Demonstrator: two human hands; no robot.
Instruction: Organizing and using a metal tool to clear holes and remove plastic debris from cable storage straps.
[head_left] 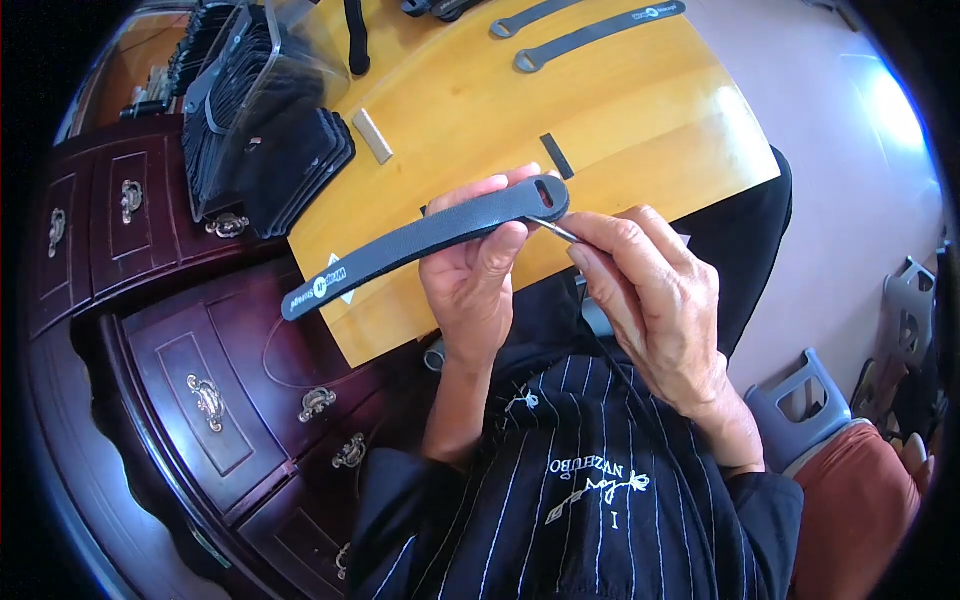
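Observation:
A long dark grey strap (430,232) with a rounded, slotted end and pale print near its other end lies across my left hand (468,285). The left thumb presses its near edge while the fingers support it from behind. My right hand (655,305) pinches a slim metal tool (554,230). Its tip meets the strap's edge just below the slotted end; the kind of tool is mostly hidden by my fingers. Beyond the hands, a similar grey strap (600,38) lies flat on the yellow wooden table (450,110), with another beside it.
A small black strip (556,157) and a beige bar (372,137) rest on the table. At its left stands a clear bin (262,70) full of dark straps, near black flat pieces (300,165). A dark red drawer cabinet (190,390) fills the left; a grey stool (800,395) stands right.

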